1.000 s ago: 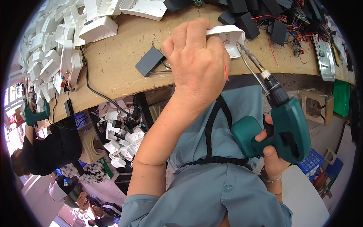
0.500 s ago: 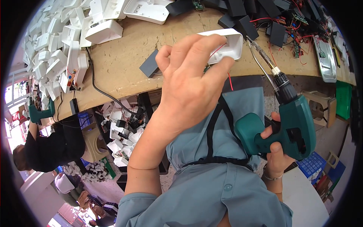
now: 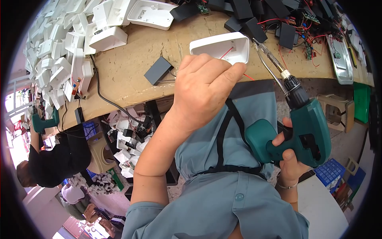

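My left hand (image 3: 203, 89) grips the near edge of a white plastic housing (image 3: 221, 46) that lies open side up on the wooden bench (image 3: 131, 67), with thin red wires inside it. My right hand (image 3: 288, 157) holds a teal cordless screwdriver (image 3: 300, 127) by its handle. Its long bit (image 3: 268, 59) slants up to the right rim of the housing. A black rectangular block (image 3: 158, 70) lies just left of my left hand.
White housings (image 3: 59, 59) are heaped along the bench's left and far side. Black blocks, circuit boards and red wires (image 3: 294, 28) crowd the far right, by a metal tray (image 3: 340, 55). A black cable (image 3: 107, 99) runs off the bench. Another person (image 3: 51, 159) works at lower left.
My left hand has slid the white housing toward the bench's near edge, its open side now showing. The screwdriver stays in my right hand with the bit at the housing's right rim.
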`<state>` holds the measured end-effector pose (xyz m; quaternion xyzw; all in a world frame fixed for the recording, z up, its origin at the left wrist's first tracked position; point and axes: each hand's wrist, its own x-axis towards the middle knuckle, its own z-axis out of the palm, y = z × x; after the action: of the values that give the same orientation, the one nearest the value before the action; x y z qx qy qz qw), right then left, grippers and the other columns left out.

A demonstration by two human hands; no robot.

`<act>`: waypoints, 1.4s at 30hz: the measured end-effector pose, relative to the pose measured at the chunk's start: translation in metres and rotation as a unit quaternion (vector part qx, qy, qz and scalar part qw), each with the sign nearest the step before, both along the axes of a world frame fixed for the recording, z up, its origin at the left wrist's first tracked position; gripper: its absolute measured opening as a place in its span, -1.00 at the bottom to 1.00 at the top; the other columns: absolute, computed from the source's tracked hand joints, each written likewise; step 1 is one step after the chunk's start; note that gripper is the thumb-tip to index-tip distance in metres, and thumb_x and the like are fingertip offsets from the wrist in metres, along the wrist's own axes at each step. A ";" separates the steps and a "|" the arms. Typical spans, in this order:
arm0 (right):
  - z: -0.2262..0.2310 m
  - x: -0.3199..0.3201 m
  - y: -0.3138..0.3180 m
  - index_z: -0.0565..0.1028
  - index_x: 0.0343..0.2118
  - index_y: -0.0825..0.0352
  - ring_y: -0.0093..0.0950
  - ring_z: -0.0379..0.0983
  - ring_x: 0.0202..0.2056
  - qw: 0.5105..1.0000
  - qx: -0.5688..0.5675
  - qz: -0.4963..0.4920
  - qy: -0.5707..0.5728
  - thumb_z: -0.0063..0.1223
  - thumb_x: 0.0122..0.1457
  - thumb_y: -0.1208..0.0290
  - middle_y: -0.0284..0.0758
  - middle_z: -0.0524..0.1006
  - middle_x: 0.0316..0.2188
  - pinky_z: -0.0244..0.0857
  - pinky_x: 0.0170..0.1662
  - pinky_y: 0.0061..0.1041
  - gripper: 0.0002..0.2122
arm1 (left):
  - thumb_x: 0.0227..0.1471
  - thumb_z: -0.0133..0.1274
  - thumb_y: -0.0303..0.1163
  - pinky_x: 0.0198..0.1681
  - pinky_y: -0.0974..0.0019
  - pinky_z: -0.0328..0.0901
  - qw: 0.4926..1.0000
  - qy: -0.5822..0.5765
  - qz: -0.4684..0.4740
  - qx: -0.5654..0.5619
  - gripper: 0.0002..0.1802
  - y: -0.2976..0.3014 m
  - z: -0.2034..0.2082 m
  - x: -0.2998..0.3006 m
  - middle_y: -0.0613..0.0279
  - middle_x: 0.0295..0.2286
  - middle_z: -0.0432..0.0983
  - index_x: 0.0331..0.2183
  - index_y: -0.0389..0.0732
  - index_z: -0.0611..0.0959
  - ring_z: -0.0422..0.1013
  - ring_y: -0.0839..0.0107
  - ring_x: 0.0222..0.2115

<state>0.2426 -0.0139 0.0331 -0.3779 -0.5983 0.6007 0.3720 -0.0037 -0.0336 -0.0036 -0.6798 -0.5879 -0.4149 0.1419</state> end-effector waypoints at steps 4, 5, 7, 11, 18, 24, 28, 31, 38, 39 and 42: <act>0.000 -0.001 0.000 0.32 -0.03 0.50 -0.53 0.46 -0.40 1.000 0.001 -0.005 0.008 0.29 -0.09 0.28 -0.12 0.46 -0.15 0.32 -0.19 -0.52 -0.41 | -0.36 0.10 -0.45 -0.45 0.37 0.10 0.999 0.006 0.026 0.024 -0.74 0.005 0.000 0.002 0.43 -0.62 0.30 -0.43 -0.11 0.59 0.25 0.45 -0.58; -0.001 -0.001 0.001 0.32 -0.03 0.50 -0.53 0.46 -0.40 1.000 0.001 -0.006 0.008 0.29 -0.09 0.28 -0.12 0.46 -0.15 0.32 -0.19 -0.52 -0.41 | -0.36 0.10 -0.45 -0.45 0.37 0.10 0.999 0.005 0.025 0.023 -0.74 0.006 0.000 0.002 0.43 -0.62 0.30 -0.43 -0.11 0.59 0.25 0.45 -0.58; -0.003 0.001 0.003 0.32 -0.03 0.50 -0.53 0.47 -0.40 0.999 0.030 -0.007 0.020 0.29 -0.09 0.30 -0.11 0.46 -0.16 0.33 -0.20 -0.52 -0.41 | -0.36 0.11 -0.44 -0.45 0.38 0.06 0.999 0.024 0.044 0.019 -0.76 0.006 0.002 0.003 0.44 -0.64 0.27 -0.45 -0.09 0.59 0.22 0.46 -0.62; -0.003 -0.001 0.002 0.32 -0.04 0.51 -0.52 0.47 -0.40 0.999 0.028 -0.013 0.029 0.29 -0.09 0.31 -0.10 0.46 -0.16 0.33 -0.20 -0.52 -0.42 | -0.36 0.11 -0.44 -0.44 0.39 0.03 0.998 0.031 0.044 0.042 -0.80 0.006 0.003 0.002 0.46 -0.65 0.24 -0.48 -0.08 0.58 0.21 0.48 -0.63; -0.007 0.005 0.001 0.22 0.02 0.54 -0.51 0.46 -0.47 0.998 0.062 -0.020 -0.006 0.25 -0.06 0.17 -0.02 0.45 -0.18 0.36 -0.41 -0.61 -0.32 | -0.34 0.22 -0.47 -0.37 0.37 0.04 0.997 0.017 0.075 0.016 -0.81 0.006 0.008 0.002 0.39 -0.55 0.41 -0.49 -0.14 0.62 0.29 0.45 -0.54; -0.008 0.012 -0.002 0.22 0.01 0.54 -0.51 0.46 -0.45 0.998 0.057 -0.003 -0.010 0.25 -0.06 0.17 -0.03 0.44 -0.17 0.35 -0.40 -0.62 -0.32 | -0.34 0.23 -0.44 -0.25 0.34 0.02 0.993 0.003 0.115 0.013 -0.83 0.004 0.013 0.003 0.27 -0.39 0.41 -0.51 -0.13 0.64 0.27 0.39 -0.36; -0.007 0.009 -0.001 0.22 0.02 0.53 -0.52 0.45 -0.47 0.999 0.045 -0.018 0.008 0.25 -0.07 0.17 -0.04 0.44 -0.17 0.34 -0.40 -0.62 -0.32 | -0.37 0.22 -0.41 -0.20 0.27 -0.04 0.994 -0.047 0.089 0.036 -0.84 0.007 0.007 0.001 0.29 -0.33 0.39 -0.54 -0.09 0.63 0.24 0.33 -0.30; -0.005 0.002 0.006 0.22 0.02 0.51 -0.52 0.44 -0.44 0.997 0.063 0.007 0.039 0.22 -0.05 0.27 -0.05 0.42 -0.14 0.34 -0.39 -0.63 -0.37 | -0.35 0.22 -0.41 -0.20 0.26 -0.02 0.991 -0.109 0.065 0.038 -0.86 0.005 0.008 0.002 0.24 -0.31 0.39 -0.54 -0.09 0.65 0.24 0.32 -0.29; 0.019 -0.053 0.023 0.22 0.04 0.48 -0.49 0.43 -0.31 0.986 0.162 0.033 -0.013 0.01 -0.09 0.74 -0.08 0.38 -0.07 0.34 -0.31 -0.59 -0.47 | -0.30 0.19 -0.43 -0.21 0.29 0.00 0.983 -0.182 0.039 -0.010 -0.90 -0.006 0.014 0.005 0.23 -0.29 0.39 -0.54 -0.10 0.65 0.23 0.31 -0.27; 0.020 -0.057 0.025 0.22 0.04 0.48 -0.49 0.43 -0.31 0.986 0.163 0.032 -0.014 0.01 -0.09 0.74 -0.08 0.38 -0.07 0.34 -0.31 -0.59 -0.47 | -0.30 0.19 -0.43 -0.21 0.29 0.00 0.983 -0.183 0.029 -0.015 -0.90 -0.006 0.015 0.005 0.24 -0.29 0.39 -0.54 -0.10 0.65 0.23 0.31 -0.27; 0.026 -0.071 0.024 0.28 -0.02 0.50 -0.53 0.44 -0.30 0.957 0.268 0.049 -0.102 -0.01 -0.03 0.76 -0.17 0.43 -0.14 0.32 -0.25 -0.63 -0.57 | -0.31 0.19 -0.43 -0.21 0.28 0.00 0.981 -0.190 0.014 -0.026 -0.89 -0.009 0.019 0.007 0.25 -0.30 0.39 -0.54 -0.10 0.64 0.23 0.32 -0.27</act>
<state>0.1712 0.0099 0.0594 -0.2938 -0.7897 0.3941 0.3671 0.0031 -0.0430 0.0152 -0.5838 -0.6239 -0.5193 0.0159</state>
